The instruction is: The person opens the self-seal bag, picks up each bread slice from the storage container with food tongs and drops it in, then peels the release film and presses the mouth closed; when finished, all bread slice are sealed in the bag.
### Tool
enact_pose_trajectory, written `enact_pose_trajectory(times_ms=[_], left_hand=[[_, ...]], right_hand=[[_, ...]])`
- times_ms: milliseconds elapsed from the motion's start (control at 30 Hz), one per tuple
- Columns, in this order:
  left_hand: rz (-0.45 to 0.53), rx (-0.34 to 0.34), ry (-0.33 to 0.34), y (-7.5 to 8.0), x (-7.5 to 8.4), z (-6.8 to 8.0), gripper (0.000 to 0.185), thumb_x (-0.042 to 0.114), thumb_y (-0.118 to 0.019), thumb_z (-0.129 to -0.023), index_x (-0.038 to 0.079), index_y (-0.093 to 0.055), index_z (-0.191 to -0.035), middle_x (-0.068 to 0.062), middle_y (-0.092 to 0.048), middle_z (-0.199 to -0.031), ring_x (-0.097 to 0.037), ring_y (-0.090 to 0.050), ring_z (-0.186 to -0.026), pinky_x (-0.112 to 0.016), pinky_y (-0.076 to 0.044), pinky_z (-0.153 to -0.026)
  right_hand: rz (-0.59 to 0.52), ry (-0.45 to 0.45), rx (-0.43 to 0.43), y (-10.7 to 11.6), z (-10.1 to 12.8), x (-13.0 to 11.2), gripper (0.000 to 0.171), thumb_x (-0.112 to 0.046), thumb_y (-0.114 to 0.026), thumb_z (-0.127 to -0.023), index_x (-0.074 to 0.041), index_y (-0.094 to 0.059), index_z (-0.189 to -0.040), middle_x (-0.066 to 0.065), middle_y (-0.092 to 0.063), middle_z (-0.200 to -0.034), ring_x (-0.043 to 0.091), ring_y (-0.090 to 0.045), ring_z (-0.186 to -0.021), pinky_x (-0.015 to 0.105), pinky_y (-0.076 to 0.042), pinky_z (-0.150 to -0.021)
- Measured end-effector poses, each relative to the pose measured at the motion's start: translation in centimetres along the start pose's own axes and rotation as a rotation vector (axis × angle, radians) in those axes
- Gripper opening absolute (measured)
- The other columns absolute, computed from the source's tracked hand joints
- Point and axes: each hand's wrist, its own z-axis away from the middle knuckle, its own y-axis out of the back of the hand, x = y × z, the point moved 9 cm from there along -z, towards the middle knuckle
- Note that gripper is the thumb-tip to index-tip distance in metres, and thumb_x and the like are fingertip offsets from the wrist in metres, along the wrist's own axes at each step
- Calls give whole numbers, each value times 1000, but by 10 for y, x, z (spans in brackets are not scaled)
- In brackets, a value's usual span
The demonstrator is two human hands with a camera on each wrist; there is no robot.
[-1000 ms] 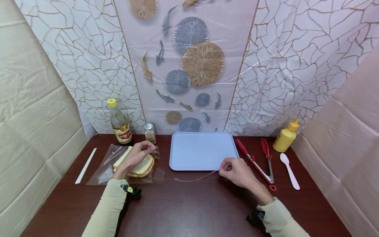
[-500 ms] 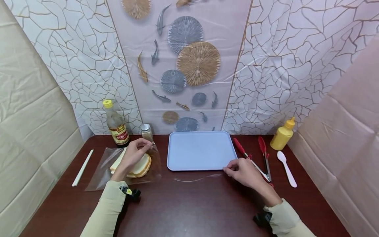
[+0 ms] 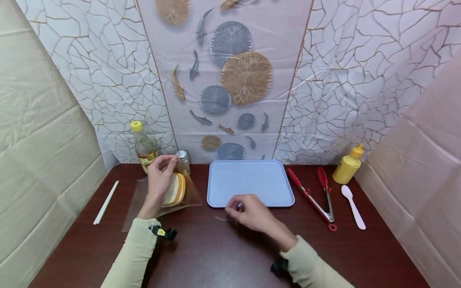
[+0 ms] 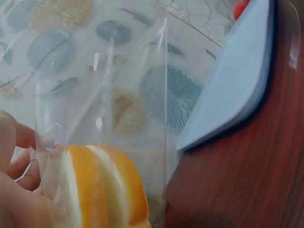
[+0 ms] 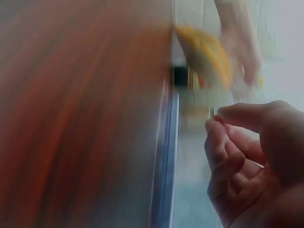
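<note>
My left hand pinches the upper edge of a clear plastic bag, which is lifted and tilted. Bread slices with golden crusts are inside; in the left wrist view the crust edges show through the film, beside the fingers. My right hand is over the table by the tray's front edge, right of the bag and apart from it. Its fingers curl loosely, thumb near the index fingertip, and nothing clearly shows between them. A thin clear plastic strip lies on the table, partly hidden by this hand.
A pale blue tray lies at the back centre. Red-handled tongs, a white spoon and a yellow squeeze bottle are to the right. Chopsticks, a sauce bottle and a shaker are at left.
The right hand has come away from the strip and moved left along the tray's front edge. The left hand has raised the bag, and the bread in it has tilted up.
</note>
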Motion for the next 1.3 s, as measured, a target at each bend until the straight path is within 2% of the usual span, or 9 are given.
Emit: enact_pose_trajectory(times_ms=[167, 300, 400, 533, 733, 867, 1000, 1167, 1300], left_hand=[[71, 33, 1, 2, 6, 0, 27, 19, -73, -106, -7, -73, -113, 2, -78, -91, -15, -76, -92, -19, -58, -82], [80, 43, -13, 4, 10, 0, 27, 19, -72, -106, -7, -73, -114, -2, -78, -93, -14, -75, -91, -17, -56, -82], [78, 56, -7, 6, 11, -1, 26, 18, -72, -106, -6, -74, -115, -3, -79, -96, -15, -75, -93, -17, -57, -84], [93, 78, 11, 10, 14, -2, 24, 16, -73, -105, -7, -74, -116, -1, -81, -97, -19, -77, -95, -22, -60, -87], [148, 106, -21, 23, 33, -4, 25, 18, -75, -104, -4, -76, -116, -1, -82, -96, -15, -78, -87, -22, -60, -76], [225, 81, -83, 23, 53, -1, 26, 19, -75, -104, -3, -76, -117, -6, -82, -99, -15, -78, -83, -24, -61, -70], [282, 21, -121, 7, 70, 8, 24, 17, -71, -107, -5, -72, -118, -10, -83, -106, -20, -80, -89, -26, -62, -69], [263, -106, -102, -24, 86, 25, 17, 17, -60, -113, 1, -62, -115, -18, -81, -119, -25, -82, -101, -28, -59, -74], [242, -231, -80, -51, 96, 43, 14, 19, -56, -114, 6, -59, -113, -21, -82, -114, -22, -83, -95, -28, -58, -72]], right_hand=[[-39, -52, -24, -51, -30, -35, 33, -51, -76, -100, -19, -79, -103, -9, -77, -80, 1, -67, -59, 20, -56, -66], [-66, -160, 73, -72, -48, -46, 47, -69, -70, -96, -22, -79, -97, -13, -75, -75, -4, -64, -60, 22, -54, -66], [-141, -196, 165, -76, -55, -47, 33, -52, -71, -102, -20, -80, -96, -10, -75, -74, -2, -64, -58, 23, -54, -61], [-319, -164, 224, -71, -61, -45, 14, -20, -72, -103, -10, -81, -101, 5, -80, -82, 14, -71, -56, 26, -55, -51], [-464, -69, 251, -38, -67, -47, 10, -12, -73, -102, -6, -80, -105, 18, -82, -96, 40, -77, -74, 20, -55, -58], [-518, -65, 334, 0, -65, -47, 11, -15, -73, -103, -7, -79, -107, 16, -81, -100, 31, -70, -60, 21, -51, -54], [-550, -65, 424, 38, -56, -46, 17, -23, -70, -108, -8, -75, -113, 14, -81, -105, 15, -59, -49, 24, -46, -48], [-554, -57, 498, 83, -36, -44, 23, -30, -63, -112, -10, -68, -121, 13, -81, -106, 18, -68, -60, 26, -46, -45], [-561, -23, 555, 116, -16, -42, 25, -25, -64, -112, -3, -66, -124, 19, -78, -97, 17, -70, -69, 29, -58, -53]])
